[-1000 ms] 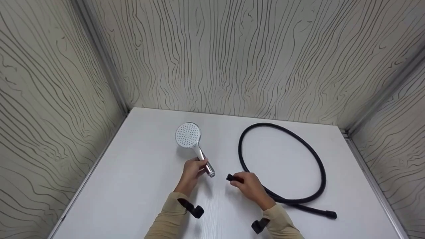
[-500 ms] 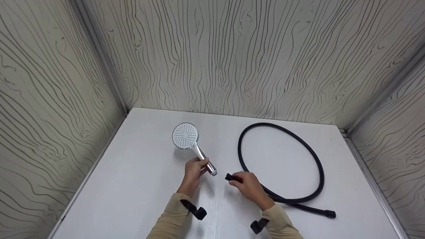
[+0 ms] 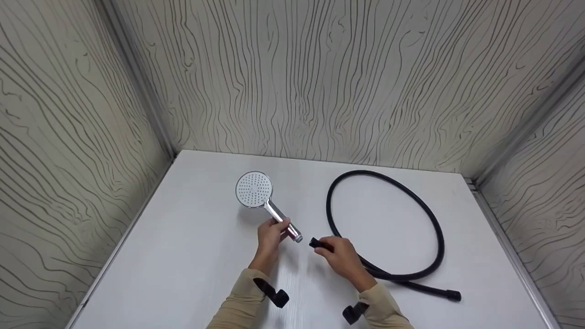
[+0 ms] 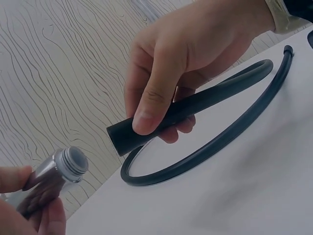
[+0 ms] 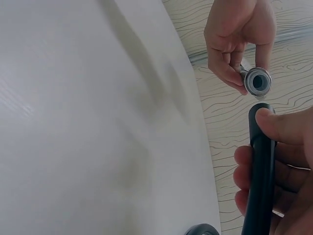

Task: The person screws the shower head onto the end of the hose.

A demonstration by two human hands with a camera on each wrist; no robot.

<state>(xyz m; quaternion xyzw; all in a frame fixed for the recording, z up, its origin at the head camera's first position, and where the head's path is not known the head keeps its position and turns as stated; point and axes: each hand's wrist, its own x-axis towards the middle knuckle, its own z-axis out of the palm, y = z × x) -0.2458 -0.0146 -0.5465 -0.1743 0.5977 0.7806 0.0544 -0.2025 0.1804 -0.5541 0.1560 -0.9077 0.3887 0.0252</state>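
My left hand [image 3: 269, 233] grips the chrome handle of a shower head [image 3: 254, 189], its white round spray face turned up toward the head camera. The threaded end of the handle [image 4: 73, 161] points right, toward my right hand [image 3: 340, 256]. That hand pinches one end of a black shower hose [image 4: 122, 137] between thumb and fingers, the hose's open mouth facing the thread. A small gap separates the two ends. In the right wrist view, the hose end [image 5: 261, 117] lies just below the hollow handle end [image 5: 257, 82].
The hose's large loop [image 3: 441, 242] lies on the white table [image 3: 183, 246] at the right, its other end fitting [image 3: 453, 295] near the front right. Wood-patterned panels [image 3: 292, 82] rise at the back and both sides. Black camera mounts [image 3: 281, 298] sit on both sleeves.
My left hand has carried the shower head's threaded end rightward and slightly up, closer to the hose end. The spray face has swung a little left. My right hand has barely moved.
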